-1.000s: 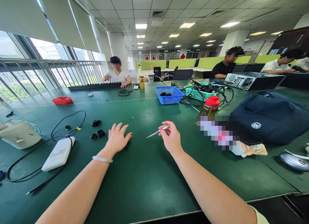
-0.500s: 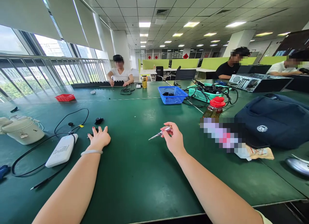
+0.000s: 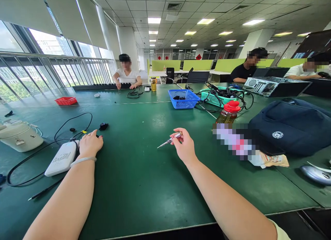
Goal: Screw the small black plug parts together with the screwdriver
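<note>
On the green table (image 3: 144, 185), a white oblong plastic device (image 3: 61, 158) lies just left of the left hand (image 3: 89, 144), which rests curled over small black parts; well apart to the right, the right hand (image 3: 184, 148) pinches a slim silver screwdriver (image 3: 169, 140), tip pointing left

I am seeing a worktop (image 3: 144, 185) that is looking like a smooth green mat with a soft sheen. The screwdriver (image 3: 169, 140) is showing a thin shiny metal shaft and a clear plastic handle. The white device (image 3: 60, 158) is looking like matt plastic, its cable (image 3: 31, 153) like black rubber. The basket (image 3: 183, 99) is appearing as blue plastic mesh, the bag (image 3: 292, 129) as dark matt cloth.
</note>
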Tool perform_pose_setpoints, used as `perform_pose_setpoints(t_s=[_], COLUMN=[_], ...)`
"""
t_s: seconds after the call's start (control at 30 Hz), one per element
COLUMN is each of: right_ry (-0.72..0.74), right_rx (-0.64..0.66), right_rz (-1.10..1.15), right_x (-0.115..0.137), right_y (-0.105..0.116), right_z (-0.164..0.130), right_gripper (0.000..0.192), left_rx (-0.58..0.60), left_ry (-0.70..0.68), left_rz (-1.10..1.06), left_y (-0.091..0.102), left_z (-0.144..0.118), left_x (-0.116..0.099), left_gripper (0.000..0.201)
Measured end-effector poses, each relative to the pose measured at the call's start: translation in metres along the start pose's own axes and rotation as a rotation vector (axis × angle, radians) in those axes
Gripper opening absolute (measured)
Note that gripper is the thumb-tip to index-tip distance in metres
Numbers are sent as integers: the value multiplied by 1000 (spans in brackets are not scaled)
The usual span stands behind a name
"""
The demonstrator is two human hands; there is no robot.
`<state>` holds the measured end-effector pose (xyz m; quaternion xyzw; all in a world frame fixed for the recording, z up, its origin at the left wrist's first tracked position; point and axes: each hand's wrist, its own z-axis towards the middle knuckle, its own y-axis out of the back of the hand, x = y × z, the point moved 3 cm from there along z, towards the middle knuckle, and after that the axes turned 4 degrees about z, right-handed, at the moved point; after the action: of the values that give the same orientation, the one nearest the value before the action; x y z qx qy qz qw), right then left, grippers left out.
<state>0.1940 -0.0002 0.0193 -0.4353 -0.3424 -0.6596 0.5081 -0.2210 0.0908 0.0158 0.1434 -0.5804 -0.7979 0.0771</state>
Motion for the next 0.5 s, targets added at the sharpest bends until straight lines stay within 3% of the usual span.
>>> perform_pose_setpoints(t_s=[0.2, 0.37, 0.5], right_ry=[-13, -27, -25], right_rx=[13, 8, 4], right_rz=[-18, -13, -7], right_x=[-1, 2, 1], right_y=[0, 0, 0], right_z=[-1, -1, -1], right_gripper=[24, 24, 25], left_rx=[32, -144, -250], left_ry=[55, 14, 121], left_rz=[86, -36, -227], left_y=[0, 19, 33], left_z=[-4, -10, -9], left_x=[-4, -12, -11], left_gripper=[50, 50, 46])
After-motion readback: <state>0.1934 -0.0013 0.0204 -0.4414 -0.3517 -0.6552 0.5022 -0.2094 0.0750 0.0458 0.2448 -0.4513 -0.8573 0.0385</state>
